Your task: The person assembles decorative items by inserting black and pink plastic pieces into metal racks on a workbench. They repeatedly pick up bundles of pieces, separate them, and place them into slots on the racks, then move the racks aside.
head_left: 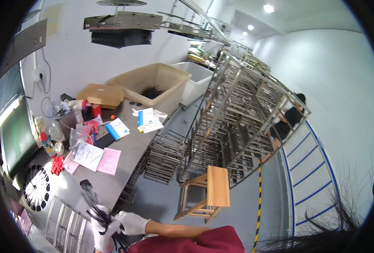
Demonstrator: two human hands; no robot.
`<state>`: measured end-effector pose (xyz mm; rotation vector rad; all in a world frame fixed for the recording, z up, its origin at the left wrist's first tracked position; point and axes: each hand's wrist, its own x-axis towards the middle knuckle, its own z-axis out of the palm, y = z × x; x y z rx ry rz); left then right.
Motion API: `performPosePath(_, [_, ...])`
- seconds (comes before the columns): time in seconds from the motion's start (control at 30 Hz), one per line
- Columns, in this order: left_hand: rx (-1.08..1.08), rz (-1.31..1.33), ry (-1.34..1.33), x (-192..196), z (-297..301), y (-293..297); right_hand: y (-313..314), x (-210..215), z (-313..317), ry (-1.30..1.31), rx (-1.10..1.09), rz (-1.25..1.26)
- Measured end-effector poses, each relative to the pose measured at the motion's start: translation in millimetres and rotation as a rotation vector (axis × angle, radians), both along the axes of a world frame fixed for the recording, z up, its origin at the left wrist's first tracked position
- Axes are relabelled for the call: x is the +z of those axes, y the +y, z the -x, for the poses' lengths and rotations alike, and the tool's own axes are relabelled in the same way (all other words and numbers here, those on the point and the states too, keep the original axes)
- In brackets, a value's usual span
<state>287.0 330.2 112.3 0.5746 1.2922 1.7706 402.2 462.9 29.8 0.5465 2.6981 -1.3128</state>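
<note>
My left hand (102,234), in a white glove, is closed around a bundle of thin black strands (92,203) at the near edge of a grey metal table (128,156). The strands fan up and away from the fist over the tabletop. My right hand (131,223), also gloved in white, lies against the same bundle just to the right, its fingers curled onto the strands. My bare right forearm runs back to a dark red garment at the lower edge.
A wire rack (64,220) and a white disc with black pieces (36,188) lie near my hands. Papers (88,155), a blue notebook (117,128), a cardboard box (101,95) and a beige tub (153,84) sit farther along. A wooden stool (208,192), a tall metal trolley (241,122) and a crouching person (289,120) are right.
</note>
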Motion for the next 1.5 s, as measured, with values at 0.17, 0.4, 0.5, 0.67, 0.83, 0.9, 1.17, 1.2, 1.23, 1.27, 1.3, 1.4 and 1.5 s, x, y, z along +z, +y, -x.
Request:
performPosePath(0.17, [0.169,0.013,-0.211,-24,58,-30,7,22,-23,0.351,-0.001,-0.027])
performPosePath(0.4, [0.287,-0.053,-0.249,14,72,-36,11,25,8,0.462,0.001,0.18])
performPosePath(0.5, [0.316,-0.088,-0.271,24,73,-36,17,17,8,0.457,0.063,0.328])
performPosePath(0.67, [0.377,-0.194,-0.34,40,61,-41,50,11,-5,0.098,-0.135,0.899])
performPosePath(0.83, [0.273,-0.28,-0.426,38,19,-2,61,17,25,0.033,-0.107,1.161])
performPosePath(0.9, [0.271,-0.099,-0.317,15,14,19,57,-13,34,0.176,0.103,0.195])
performPosePath(1.17, [0.683,0.229,0.467,81,140,-13,109,-15,-97,-0.416,-0.005,-0.209])
performPosePath(1.2, [0.557,0.227,0.657,106,143,22,113,-18,-104,-0.454,-0.074,-0.19])
performPosePath(1.23, [0.365,0.218,0.838,130,137,76,110,-19,-113,-0.497,-0.166,-0.154])
performPosePath(1.27, [0.172,0.213,1.005,150,120,125,103,-17,-114,-0.406,-0.155,-0.156])
performPosePath(1.3, [-0.022,0.192,1.146,161,95,166,102,-9,-112,-0.314,-0.156,-0.174])
performPosePath(1.4, [-0.279,-0.08,1.514,163,30,192,102,21,-70,-0.287,-0.005,-0.224])
performPosePath(1.5, [-0.365,-0.307,1.388,126,0,162,101,-15,-70,0.152,-0.099,-0.345])
